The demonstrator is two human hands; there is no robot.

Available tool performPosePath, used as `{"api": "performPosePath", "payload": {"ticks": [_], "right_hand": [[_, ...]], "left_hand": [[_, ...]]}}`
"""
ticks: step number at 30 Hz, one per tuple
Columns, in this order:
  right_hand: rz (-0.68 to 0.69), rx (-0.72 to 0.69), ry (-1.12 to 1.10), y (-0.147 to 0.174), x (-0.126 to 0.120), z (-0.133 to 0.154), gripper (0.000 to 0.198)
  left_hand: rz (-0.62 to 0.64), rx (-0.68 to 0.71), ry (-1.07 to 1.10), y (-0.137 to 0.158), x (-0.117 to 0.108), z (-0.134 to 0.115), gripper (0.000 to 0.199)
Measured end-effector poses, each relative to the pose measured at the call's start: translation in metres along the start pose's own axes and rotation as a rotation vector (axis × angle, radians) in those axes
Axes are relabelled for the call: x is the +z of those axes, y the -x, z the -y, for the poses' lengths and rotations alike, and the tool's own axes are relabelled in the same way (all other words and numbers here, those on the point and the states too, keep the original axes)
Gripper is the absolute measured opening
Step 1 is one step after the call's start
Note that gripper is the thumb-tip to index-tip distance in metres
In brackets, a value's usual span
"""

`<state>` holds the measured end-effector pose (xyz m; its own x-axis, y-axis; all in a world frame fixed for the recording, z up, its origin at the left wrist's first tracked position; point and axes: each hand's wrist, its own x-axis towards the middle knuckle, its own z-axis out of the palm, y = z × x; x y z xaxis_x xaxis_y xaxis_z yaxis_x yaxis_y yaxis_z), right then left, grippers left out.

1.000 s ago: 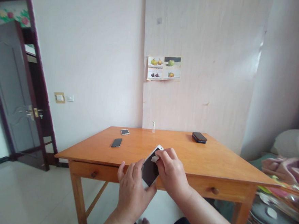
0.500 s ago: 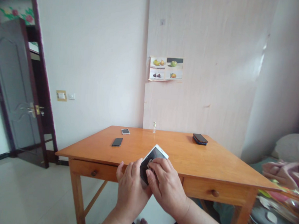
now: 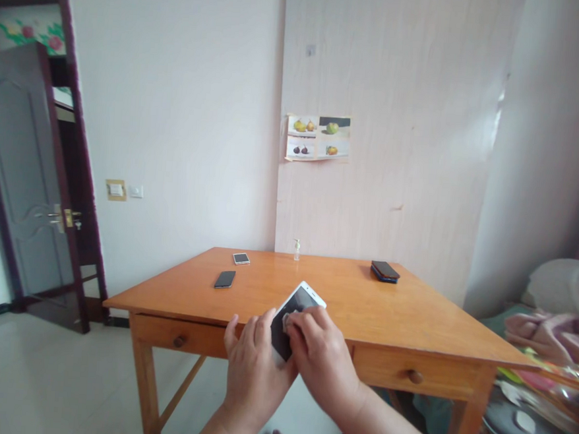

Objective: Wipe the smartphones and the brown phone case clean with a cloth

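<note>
A white-framed smartphone (image 3: 281, 341) with a dark screen is tilted in front of me, above the near edge of the wooden table. My left hand (image 3: 258, 367) is closed around its left side and lower end. Over the screen, my right hand (image 3: 321, 343) pinches a small whitish wad (image 3: 287, 320), perhaps tissue or cloth, pressed against the glass. Most of the wad is hidden by the fingers.
The wooden table (image 3: 343, 300) has two front drawers with knobs. On it lie a dark phone (image 3: 225, 279), a white phone (image 3: 241, 258), a small pump bottle (image 3: 297, 250) and a dark stack of flat items (image 3: 385, 271). Folded fabric (image 3: 549, 328) is at right.
My right hand has shifted slightly over the screen, and its fingers are drawn closer around the wad. The left hand keeps its hold. The whole view has tilted a little.
</note>
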<state>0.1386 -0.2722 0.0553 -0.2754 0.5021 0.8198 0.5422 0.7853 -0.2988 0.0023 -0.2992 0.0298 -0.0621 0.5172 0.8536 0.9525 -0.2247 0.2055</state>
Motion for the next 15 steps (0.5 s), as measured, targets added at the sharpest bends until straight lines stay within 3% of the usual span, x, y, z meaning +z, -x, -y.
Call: {"api": "performPosePath", "payload": {"ticks": [4,10,15], "right_hand": [[0.061,-0.071,0.005,-0.005,0.0,0.002,0.021],[-0.128,0.123,0.099,-0.023,-0.005,-0.029,0.019],[0.066,-0.048,0.082,-0.002,0.008,0.002,0.021]], "left_hand": [[-0.02,0.008,0.013,0.0,-0.001,0.0,0.046],[-0.012,0.033,0.0,0.002,0.0,0.001,0.057],[-0.026,0.019,0.033,0.004,0.003,0.001,0.045]]}}
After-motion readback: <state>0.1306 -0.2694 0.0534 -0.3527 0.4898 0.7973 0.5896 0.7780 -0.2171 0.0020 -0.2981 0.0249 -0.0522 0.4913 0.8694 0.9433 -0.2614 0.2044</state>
